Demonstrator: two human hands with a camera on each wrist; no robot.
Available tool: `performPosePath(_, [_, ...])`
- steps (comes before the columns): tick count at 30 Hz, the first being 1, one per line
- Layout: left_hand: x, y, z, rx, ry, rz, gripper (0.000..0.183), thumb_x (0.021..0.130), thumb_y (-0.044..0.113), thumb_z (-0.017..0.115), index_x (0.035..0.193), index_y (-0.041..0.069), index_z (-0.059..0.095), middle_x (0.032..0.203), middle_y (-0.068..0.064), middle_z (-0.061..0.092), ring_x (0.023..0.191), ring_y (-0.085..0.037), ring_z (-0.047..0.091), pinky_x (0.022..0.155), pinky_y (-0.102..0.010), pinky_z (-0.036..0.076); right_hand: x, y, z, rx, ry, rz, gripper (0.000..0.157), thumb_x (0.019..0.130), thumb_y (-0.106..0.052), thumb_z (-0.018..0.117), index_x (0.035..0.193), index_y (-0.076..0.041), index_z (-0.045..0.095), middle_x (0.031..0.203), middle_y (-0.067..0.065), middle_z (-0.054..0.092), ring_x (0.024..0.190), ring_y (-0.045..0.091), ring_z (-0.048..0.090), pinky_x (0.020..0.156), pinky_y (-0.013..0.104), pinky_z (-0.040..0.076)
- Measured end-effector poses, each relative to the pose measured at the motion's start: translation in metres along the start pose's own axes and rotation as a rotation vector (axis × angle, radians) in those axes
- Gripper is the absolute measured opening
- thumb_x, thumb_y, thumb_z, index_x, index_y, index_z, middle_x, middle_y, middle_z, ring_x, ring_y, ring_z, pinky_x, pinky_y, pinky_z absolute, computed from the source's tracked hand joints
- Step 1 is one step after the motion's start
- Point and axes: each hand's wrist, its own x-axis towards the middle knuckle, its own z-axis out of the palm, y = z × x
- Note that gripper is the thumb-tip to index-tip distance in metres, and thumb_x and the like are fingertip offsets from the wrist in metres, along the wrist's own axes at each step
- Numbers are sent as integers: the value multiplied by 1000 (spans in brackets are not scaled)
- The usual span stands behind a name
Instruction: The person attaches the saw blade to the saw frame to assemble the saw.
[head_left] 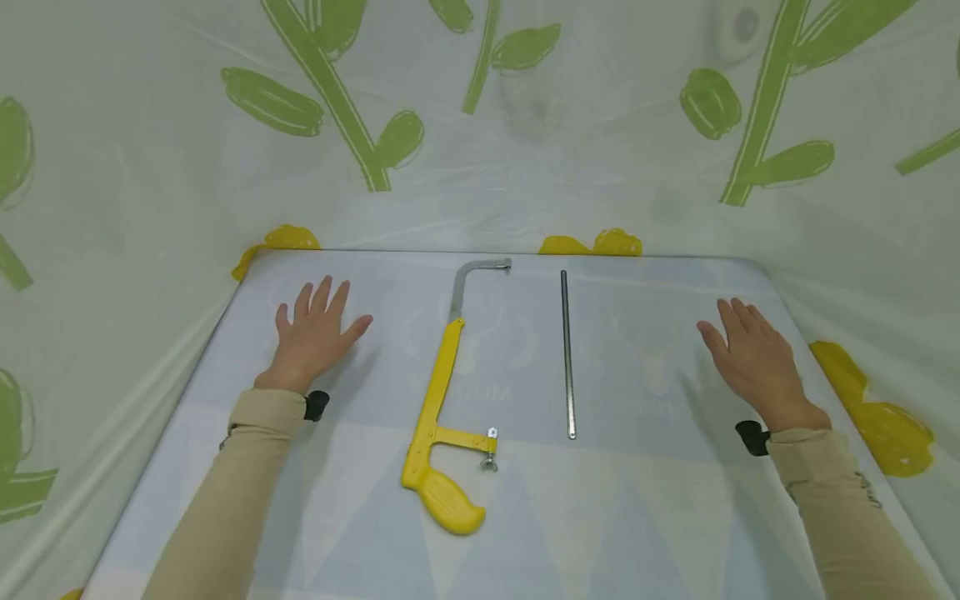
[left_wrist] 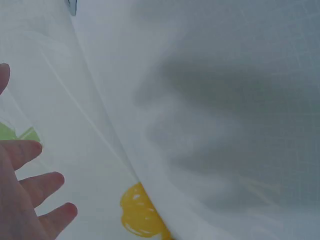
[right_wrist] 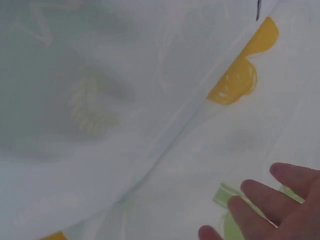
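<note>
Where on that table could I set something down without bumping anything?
The widest bare patch of table lies between the metal strip and the right hand, continuing toward the head view's bottom. A narrower one separates the left hand from the yellow saw frame. The middle is most crowded, with the frame jutting toward the strip.

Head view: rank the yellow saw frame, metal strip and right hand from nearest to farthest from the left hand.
1. Yellow saw frame: next to the right of the left hand.
2. Metal strip: beyond the frame, farther right.
3. Right hand: farthest right.
</note>
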Motion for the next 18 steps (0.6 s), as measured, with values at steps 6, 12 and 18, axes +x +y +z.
performPosePath(6, [-1, 20, 2, -137, 38, 31, 74, 87, 61, 31, 136, 6, 35, 136, -17, 35, 124, -38, 28, 94, -55, 25, -1, -4, 6, 250, 147, 22, 56, 97, -41, 23, 136, -1, 33, 129, 26, 39, 114, 44, 36, 90, 56, 27])
performPosePath(12, [-17, 55, 0, -322, 44, 34, 66, 86, 61, 34, 126, 11, 50, 123, -9, 50, 108, -30, 48, 86, -46, 39, -2, -19, 27, 462, 260, 37, 50, 96, -41, 24, 124, -9, 50, 107, 11, 60, 88, 16, 55, 69, 19, 42])
performPosePath(18, [-41, 84, 3, -428, 97, 62, 52, 84, 55, 46, 115, 15, 57, 112, -1, 56, 99, -21, 52, 82, -39, 42, -4, -35, 49, 690, 228, 32, 51, 96, -41, 22, 117, -7, 55, 101, 12, 61, 84, 14, 60, 67, 19, 45])
